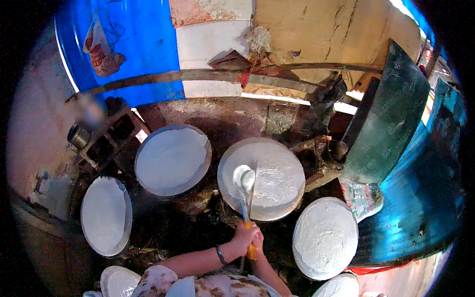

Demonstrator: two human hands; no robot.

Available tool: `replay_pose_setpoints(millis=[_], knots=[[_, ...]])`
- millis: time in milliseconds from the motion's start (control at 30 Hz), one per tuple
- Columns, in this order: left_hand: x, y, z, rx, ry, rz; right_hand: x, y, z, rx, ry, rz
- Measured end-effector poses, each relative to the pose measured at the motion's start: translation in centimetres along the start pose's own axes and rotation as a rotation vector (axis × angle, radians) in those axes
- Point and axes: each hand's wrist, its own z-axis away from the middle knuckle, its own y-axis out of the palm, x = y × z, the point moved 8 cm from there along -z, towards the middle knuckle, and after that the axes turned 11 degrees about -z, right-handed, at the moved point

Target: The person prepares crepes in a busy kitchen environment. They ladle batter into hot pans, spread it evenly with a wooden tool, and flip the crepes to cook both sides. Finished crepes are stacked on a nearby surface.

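Note:
In the middle stands a round basin point(227, 193) with white, creamy-looking contents. My left hand point(245, 237), with a dark band at the wrist, is closed around a yellow-orange handle. My right hand point(259, 242) grips the same handle close beside it. From the hands a long-handled tool point(243, 209) with a pale blue shaft reaches into the basin. Its rounded end point(248, 180) is coated in white; whether it is a ladle or a stirrer is unclear. A thin straight strip point(253, 191) runs alongside across the white surface; how it is held is hidden.
Several more basins with white contents stand around, such as a left basin point(105, 217), a back-left basin point(172, 161) and a right basin point(326, 237). A dark green panel point(387, 115) leans at right by a blue sheet point(404, 208). Hollow blocks point(111, 137) sit back left.

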Motion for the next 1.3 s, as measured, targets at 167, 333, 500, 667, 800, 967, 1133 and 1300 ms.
replay_pose_setpoints(millis=[167,333,500,667,800,967,1133,1300], knots=[[-10.7,-0.4,8.4,0.712,-0.342,1.133,5.9,8.7,1.4,0.101,0.230,0.018],[-13.4,-2.2,7.8,0.411,-0.034,0.909,11.0,11.3,-0.1,0.033,-0.158,0.232],[-14.7,-3.7,8.2,0.530,-0.089,1.186,7.7,1.3,-4.2,-0.199,-0.015,0.621],[-12.9,-9.2,12.8,0.505,0.069,1.182,5.0,4.8,0.5,0.241,0.003,0.940],[-10.8,-15.1,18.1,0.391,0.148,1.205,6.9,5.6,0.4,0.118,-0.076,1.362],[-6.2,-23.5,27.0,0.055,0.294,1.021,13.8,1.8,-4.8,-0.094,-0.389,1.681],[-1.1,-28.9,35.5,-0.181,0.456,1.023,11.5,-2.2,-4.1,-0.266,-0.335,0.846],[2.4,-32.5,41.0,-0.324,0.631,1.131,-6.4,11.5,8.2,-0.033,0.238,0.419]])
